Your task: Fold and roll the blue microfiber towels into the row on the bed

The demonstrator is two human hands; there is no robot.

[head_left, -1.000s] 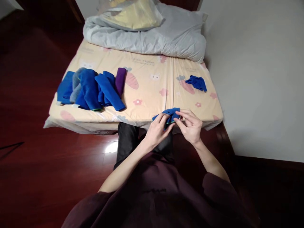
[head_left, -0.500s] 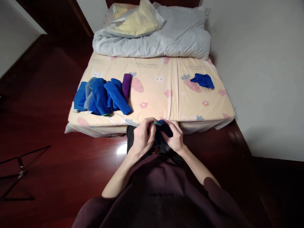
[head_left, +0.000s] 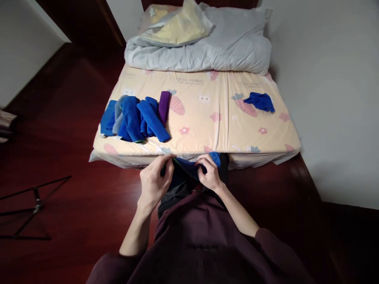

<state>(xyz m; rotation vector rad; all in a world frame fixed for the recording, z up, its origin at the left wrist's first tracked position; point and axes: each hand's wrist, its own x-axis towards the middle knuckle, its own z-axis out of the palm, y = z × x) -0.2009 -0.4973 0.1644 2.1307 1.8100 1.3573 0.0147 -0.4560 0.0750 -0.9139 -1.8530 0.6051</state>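
- The left hand [head_left: 154,182] is closed, pinching one end of a small blue cloth [head_left: 189,167] between thumb and fingers.
- The right hand [head_left: 211,173] is closed too, pinching the other end of the same cloth.
- The cloth hangs stretched between both hands, just in front of the near edge of the bed [head_left: 213,130] and above the person's dark lap.
- To do this well, I think both hands should hold the corners tight and keep the edge straight, so the cloth stays flat and does not bunch up.
- On the bed, to the left, lies a row of folded cloths [head_left: 134,118], mostly blue with one purple, touching each other.
- Far to the right on the bed sits one crumpled blue cloth [head_left: 260,101], well apart from the row.
- At the back lies a grey blanket [head_left: 225,47].
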